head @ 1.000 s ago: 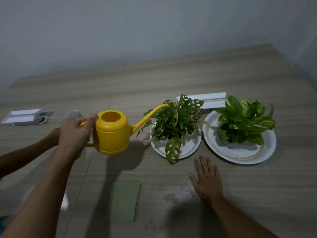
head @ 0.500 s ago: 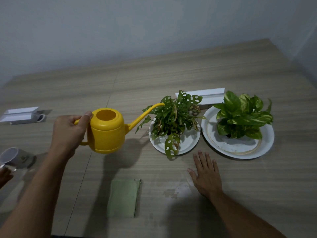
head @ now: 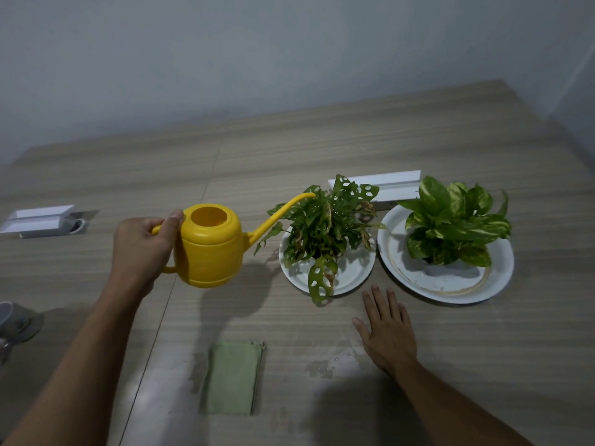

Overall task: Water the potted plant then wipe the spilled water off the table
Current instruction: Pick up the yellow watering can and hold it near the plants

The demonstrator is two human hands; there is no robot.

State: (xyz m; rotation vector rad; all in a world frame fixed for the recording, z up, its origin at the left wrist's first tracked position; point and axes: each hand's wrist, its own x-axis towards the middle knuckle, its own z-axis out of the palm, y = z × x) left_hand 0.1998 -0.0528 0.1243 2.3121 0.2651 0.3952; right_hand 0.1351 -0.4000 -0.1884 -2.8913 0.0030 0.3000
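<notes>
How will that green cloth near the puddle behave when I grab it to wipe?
The green cloth lies flat and folded on the table, so it is probably limp and light, and may unfold when lifted by one edge. It looks matte, so likely easy to pinch. The wet patch beside it suggests it could drag once soaked.

The watering can (head: 210,245) is bright yellow all over, spout included. The table (head: 354,140) is pale brown with fine lengthwise streaks of wood grain, and darker wet patches (head: 318,368) mottle it near its front edge. The folded cloth (head: 232,378) is soft green. Both plates (head: 354,275) are white; the larger one (head: 495,284) carries a thin tan ring. The holed plant (head: 325,233) is dark green with brown-blotched leaves. The other plant (head: 454,223) is brighter green, marbled with pale yellow. The boxes (head: 380,185) are white, the wall (head: 257,59) grey-blue.
</notes>
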